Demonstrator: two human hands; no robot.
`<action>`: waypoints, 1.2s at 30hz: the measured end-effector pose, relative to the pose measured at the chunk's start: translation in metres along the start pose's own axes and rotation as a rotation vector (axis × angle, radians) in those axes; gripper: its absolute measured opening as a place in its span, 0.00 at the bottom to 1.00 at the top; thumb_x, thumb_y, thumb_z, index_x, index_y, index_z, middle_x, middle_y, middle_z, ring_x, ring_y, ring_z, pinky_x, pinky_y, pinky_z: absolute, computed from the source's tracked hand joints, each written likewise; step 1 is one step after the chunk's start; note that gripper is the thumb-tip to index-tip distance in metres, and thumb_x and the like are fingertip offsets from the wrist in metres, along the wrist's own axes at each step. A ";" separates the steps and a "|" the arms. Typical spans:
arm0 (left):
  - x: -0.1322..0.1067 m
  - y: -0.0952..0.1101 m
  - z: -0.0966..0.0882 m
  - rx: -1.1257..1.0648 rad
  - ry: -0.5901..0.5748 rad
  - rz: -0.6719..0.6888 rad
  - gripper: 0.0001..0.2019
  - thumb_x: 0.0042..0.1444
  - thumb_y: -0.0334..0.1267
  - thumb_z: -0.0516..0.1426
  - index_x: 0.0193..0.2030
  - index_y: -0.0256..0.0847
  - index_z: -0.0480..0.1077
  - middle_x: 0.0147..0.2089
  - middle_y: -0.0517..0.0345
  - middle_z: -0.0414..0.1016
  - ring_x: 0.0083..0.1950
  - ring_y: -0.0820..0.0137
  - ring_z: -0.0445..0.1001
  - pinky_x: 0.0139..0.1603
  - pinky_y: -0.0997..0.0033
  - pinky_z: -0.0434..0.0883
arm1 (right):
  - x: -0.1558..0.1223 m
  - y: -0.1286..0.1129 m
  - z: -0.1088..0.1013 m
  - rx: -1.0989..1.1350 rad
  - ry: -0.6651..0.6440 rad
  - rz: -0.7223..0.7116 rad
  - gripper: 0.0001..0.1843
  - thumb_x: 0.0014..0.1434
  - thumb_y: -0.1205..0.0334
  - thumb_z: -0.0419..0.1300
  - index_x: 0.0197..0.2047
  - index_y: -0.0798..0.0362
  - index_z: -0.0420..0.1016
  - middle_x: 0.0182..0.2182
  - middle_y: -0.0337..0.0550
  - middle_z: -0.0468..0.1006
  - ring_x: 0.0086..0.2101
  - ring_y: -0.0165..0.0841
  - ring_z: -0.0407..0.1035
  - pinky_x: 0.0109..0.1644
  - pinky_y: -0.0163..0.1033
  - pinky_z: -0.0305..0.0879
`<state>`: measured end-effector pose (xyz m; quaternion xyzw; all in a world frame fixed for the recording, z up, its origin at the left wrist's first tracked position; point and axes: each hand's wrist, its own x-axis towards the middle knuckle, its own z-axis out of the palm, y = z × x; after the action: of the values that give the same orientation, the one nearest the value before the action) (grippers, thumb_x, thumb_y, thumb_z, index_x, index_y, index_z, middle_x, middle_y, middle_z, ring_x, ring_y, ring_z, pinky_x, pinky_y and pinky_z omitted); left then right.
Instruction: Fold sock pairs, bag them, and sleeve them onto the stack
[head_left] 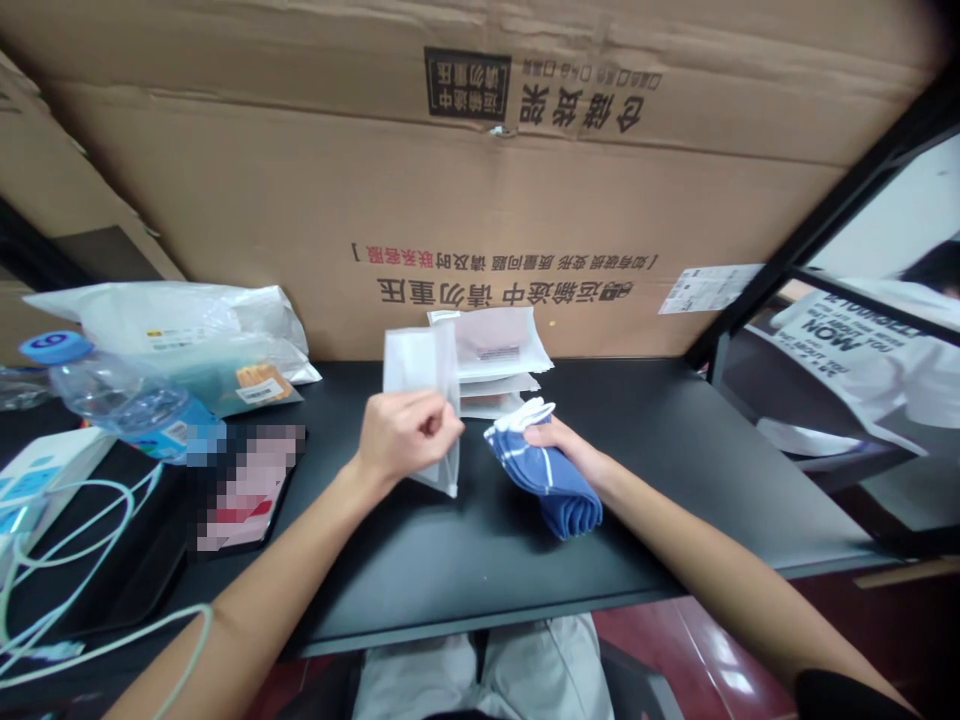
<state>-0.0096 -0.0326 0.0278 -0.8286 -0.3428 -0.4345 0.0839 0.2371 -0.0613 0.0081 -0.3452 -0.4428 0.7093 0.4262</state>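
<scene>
My left hand (409, 435) pinches the top edge of a translucent white plastic zip bag (420, 395), holding it upright above the black desk (525, 560). My right hand (559, 445) grips a folded pair of blue socks with white stripes and white tops (559, 490), which rest on the desktop. Just behind the hands is a stack of similar sealed translucent bags (487, 360). The lower bags in the stack are partly hidden by the top one.
A water bottle (127, 395) lies at the left beside a white plastic bag (180, 330). Pale cables (75, 530) and a white box (45, 480) sit at far left, with a pixelated item (247, 490) nearby. A large cardboard box (450, 200) stands behind the desk. A person (885, 350) is at the right.
</scene>
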 end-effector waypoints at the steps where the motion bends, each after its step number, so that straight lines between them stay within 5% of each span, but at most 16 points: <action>1: -0.002 0.008 0.005 -0.019 -0.037 0.029 0.18 0.59 0.32 0.55 0.21 0.40 0.53 0.18 0.65 0.57 0.21 0.75 0.54 0.26 0.71 0.54 | -0.002 0.000 0.002 0.002 -0.039 0.014 0.21 0.44 0.54 0.75 0.40 0.52 0.78 0.32 0.40 0.78 0.30 0.32 0.70 0.36 0.37 0.67; 6: -0.009 0.023 0.016 -0.156 -0.215 0.013 0.16 0.66 0.34 0.52 0.25 0.41 0.58 0.23 0.62 0.62 0.23 0.74 0.56 0.27 0.70 0.54 | -0.002 0.004 0.003 -0.047 -0.157 0.071 0.22 0.46 0.50 0.75 0.39 0.55 0.80 0.32 0.44 0.80 0.34 0.37 0.74 0.40 0.40 0.70; 14: -0.006 0.014 0.011 -0.253 -0.261 -0.020 0.17 0.70 0.36 0.50 0.27 0.41 0.56 0.25 0.62 0.58 0.25 0.73 0.54 0.28 0.69 0.54 | 0.020 0.009 -0.008 -0.108 0.190 -0.039 0.20 0.55 0.46 0.72 0.43 0.53 0.83 0.37 0.45 0.83 0.36 0.39 0.76 0.44 0.42 0.73; 20: -0.010 0.023 0.016 -0.264 -0.294 0.009 0.17 0.71 0.37 0.52 0.27 0.41 0.59 0.25 0.62 0.63 0.24 0.74 0.58 0.28 0.69 0.56 | 0.017 0.006 -0.001 -0.574 0.252 -0.220 0.17 0.60 0.47 0.69 0.40 0.54 0.84 0.36 0.43 0.84 0.37 0.39 0.75 0.46 0.43 0.70; 29: -0.016 0.036 0.024 -0.126 -0.315 0.137 0.15 0.73 0.38 0.51 0.33 0.41 0.69 0.29 0.58 0.77 0.26 0.71 0.72 0.28 0.67 0.58 | 0.016 0.009 -0.005 -0.806 0.072 -0.323 0.09 0.59 0.59 0.65 0.31 0.54 0.75 0.29 0.38 0.78 0.32 0.35 0.70 0.39 0.39 0.65; 32: -0.014 0.038 0.023 -0.037 -0.272 0.227 0.15 0.72 0.38 0.53 0.32 0.40 0.69 0.27 0.59 0.76 0.24 0.71 0.72 0.27 0.65 0.57 | 0.016 0.007 -0.013 -0.854 -0.059 -0.332 0.03 0.58 0.66 0.61 0.34 0.54 0.76 0.30 0.37 0.79 0.33 0.35 0.71 0.41 0.38 0.67; 36: -0.014 0.044 0.025 0.024 -0.214 0.371 0.14 0.71 0.37 0.54 0.32 0.40 0.70 0.27 0.60 0.74 0.28 0.70 0.73 0.29 0.66 0.60 | 0.015 0.006 -0.012 -0.898 -0.204 -0.318 0.07 0.57 0.69 0.61 0.38 0.54 0.79 0.35 0.40 0.81 0.40 0.39 0.74 0.51 0.43 0.71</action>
<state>0.0298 -0.0621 0.0087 -0.9179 -0.1963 -0.3173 0.1353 0.2395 -0.0454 -0.0039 -0.3517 -0.7918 0.4047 0.2926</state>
